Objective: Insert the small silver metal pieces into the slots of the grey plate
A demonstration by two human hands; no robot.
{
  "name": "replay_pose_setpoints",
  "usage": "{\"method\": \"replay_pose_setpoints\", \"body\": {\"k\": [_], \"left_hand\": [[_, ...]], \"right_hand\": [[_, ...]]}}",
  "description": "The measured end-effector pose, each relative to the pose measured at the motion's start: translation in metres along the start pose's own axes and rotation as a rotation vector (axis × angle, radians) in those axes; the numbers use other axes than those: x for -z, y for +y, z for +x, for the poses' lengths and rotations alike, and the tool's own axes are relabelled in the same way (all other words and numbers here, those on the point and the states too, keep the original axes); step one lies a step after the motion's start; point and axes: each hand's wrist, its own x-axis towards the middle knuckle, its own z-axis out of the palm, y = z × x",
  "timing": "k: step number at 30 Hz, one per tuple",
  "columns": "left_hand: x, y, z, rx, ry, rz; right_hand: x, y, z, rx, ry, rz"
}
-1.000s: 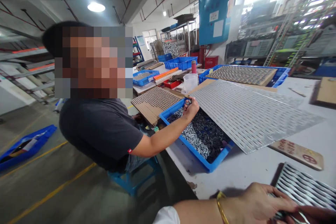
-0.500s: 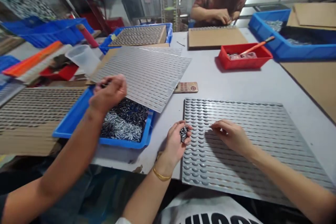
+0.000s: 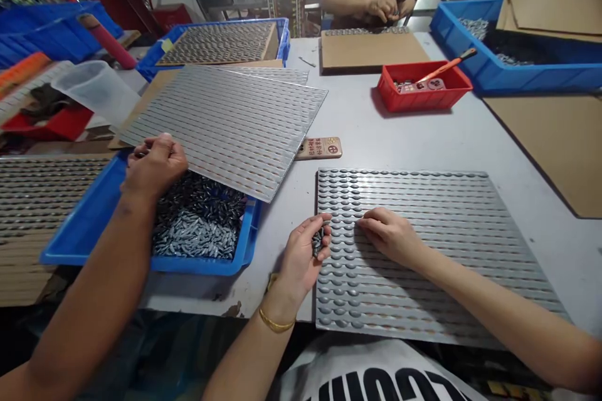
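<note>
My left hand (image 3: 301,250), with a gold bracelet at the wrist, is curled round a handful of small dark grey oval metal pieces (image 3: 318,242). It is at the left edge of a slotted grey board (image 3: 433,250). Several columns of the oval pieces (image 3: 338,257) sit in the slots on that board's left side. Over the board, my right hand (image 3: 388,232) pinches thumb and fingers together beside the rightmost filled column. Whatever is between those fingertips is too small to make out.
A co-worker's hand (image 3: 157,163) reaches in from the left, above a blue tray (image 3: 207,266) of loose oval pieces and by another slotted sheet (image 3: 226,125). A red bin (image 3: 423,97) stands behind my board. Across the table another person's hands (image 3: 383,7) work at a cardboard-coloured board (image 3: 371,53).
The whole view has shifted, so most things appear further left and slightly higher. My right hand stays pinched by the filled columns, and my left hand keeps its handful.
</note>
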Motion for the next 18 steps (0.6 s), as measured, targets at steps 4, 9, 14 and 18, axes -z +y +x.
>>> {"method": "replay_pose_setpoints", "body": {"k": [4,9,14,18], "left_hand": [[-0.001,0.0,-0.002,0.007,-0.006,0.048],[-0.002,-0.002,-0.002,0.006,0.014,0.085],[-0.003,-0.003,-0.003,-0.015,-0.011,0.116],[-0.003,-0.003,-0.004,-0.009,-0.032,0.133]], "right_hand": [[-0.001,0.001,-0.001,0.008,0.002,0.007],[0.005,-0.005,0.002,-0.032,0.028,0.085],[0.025,-0.035,0.023,-0.151,0.04,0.494],[0.03,-0.051,0.041,-0.18,0.036,0.707]]}}
